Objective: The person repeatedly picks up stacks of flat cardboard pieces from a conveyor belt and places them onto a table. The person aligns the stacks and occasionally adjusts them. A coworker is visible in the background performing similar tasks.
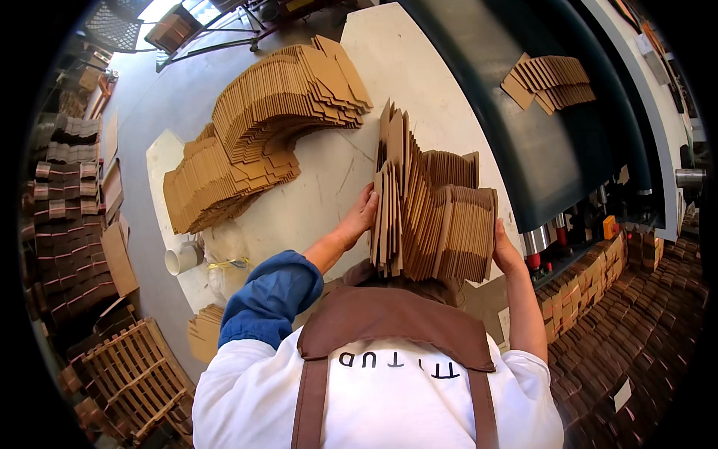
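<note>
Between my two hands stands a thick stack of folded brown cardboard blanks (426, 217), set on edge in a row at the table's near side. My left hand (362, 213) presses against its left end, where a few sheets stick up higher than the others. On the opposite end, my right hand (507, 251) lies along the last sheets, its fingers partly hidden behind them. A long, curved row of similar cardboard blanks (269, 112) leans across the white table (329, 176) to the left.
A dark green conveyor belt (479, 82) runs along the right, carrying a small fanned row of blanks (553, 81). A white cup-like tube (184, 258) and yellow string (228, 263) lie at the table's left edge. Bundled cardboard (621, 322) and a wooden pallet (138, 374) are on the floor.
</note>
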Available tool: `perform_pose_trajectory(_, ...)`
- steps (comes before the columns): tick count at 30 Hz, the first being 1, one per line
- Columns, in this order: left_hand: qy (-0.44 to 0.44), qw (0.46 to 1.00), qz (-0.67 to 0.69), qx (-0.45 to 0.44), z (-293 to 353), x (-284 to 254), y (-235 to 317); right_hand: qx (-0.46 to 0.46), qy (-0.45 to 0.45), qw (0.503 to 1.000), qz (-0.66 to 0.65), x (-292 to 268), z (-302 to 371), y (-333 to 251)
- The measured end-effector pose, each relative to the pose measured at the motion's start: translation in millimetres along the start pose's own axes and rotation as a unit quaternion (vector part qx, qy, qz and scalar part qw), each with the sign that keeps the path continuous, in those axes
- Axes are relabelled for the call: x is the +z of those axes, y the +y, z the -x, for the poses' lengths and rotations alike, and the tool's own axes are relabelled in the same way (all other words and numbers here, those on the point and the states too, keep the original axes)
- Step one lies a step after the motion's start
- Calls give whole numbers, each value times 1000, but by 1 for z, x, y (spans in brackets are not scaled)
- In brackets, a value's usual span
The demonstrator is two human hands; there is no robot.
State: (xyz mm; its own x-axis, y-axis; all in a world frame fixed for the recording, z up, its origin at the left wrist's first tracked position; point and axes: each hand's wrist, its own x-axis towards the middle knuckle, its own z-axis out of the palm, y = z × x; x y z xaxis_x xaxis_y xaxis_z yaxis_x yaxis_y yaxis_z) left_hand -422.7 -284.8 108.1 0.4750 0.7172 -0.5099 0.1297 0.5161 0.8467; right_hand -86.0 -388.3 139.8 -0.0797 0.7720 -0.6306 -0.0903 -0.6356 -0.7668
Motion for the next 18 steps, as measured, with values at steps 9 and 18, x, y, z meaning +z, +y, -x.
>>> perform_pose_trajectory(9, 8, 977, -153, 148, -25, -67, -18, -3, 27, 999, -31, 8, -2, 11)
perform_pose_trajectory(18, -191, 942, -175, 216, -138, -64, 115, -24, 37, 999, 31, 22, -3, -1)
